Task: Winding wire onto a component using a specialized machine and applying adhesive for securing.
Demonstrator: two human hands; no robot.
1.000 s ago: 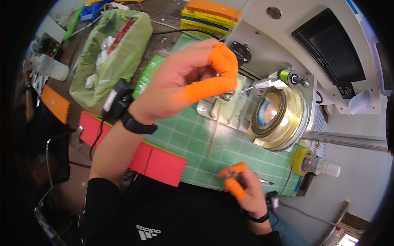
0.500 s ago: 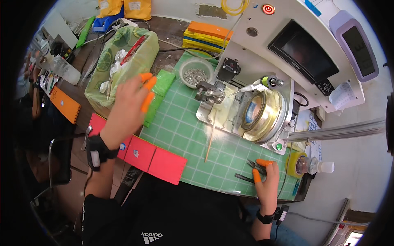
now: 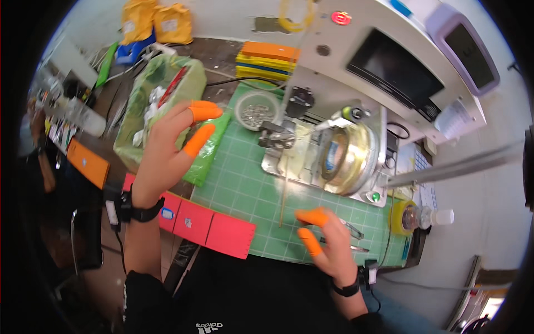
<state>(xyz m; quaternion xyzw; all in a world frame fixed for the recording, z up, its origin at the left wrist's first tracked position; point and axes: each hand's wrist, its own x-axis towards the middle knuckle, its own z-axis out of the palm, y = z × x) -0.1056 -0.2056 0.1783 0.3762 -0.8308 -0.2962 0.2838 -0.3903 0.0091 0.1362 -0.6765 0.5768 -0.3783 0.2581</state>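
The gridded green mat point(image 3: 233, 178) looks like smooth plastic with a soft sheen. At its left, the bright green packet point(image 3: 209, 160) is glossy, crinkled film; farther left, the bin liner point(image 3: 192, 78) is thin, wrinkled plastic. The clamp point(image 3: 275, 135) in the middle is grey metal, and the slim tools point(image 3: 351, 229) near right are shiny metal. The stick point(image 3: 283, 203) looks wooden. Orange finger covers point(image 3: 198, 140) look matt and rubbery; the black sleeve point(image 3: 147, 292) at left is matt cloth.

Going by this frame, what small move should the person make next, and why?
Probably bring the left hand toward the dish: the hand looks open and empty, the dish sits nearby to its upper right, and small metal pieces lie loose inside.
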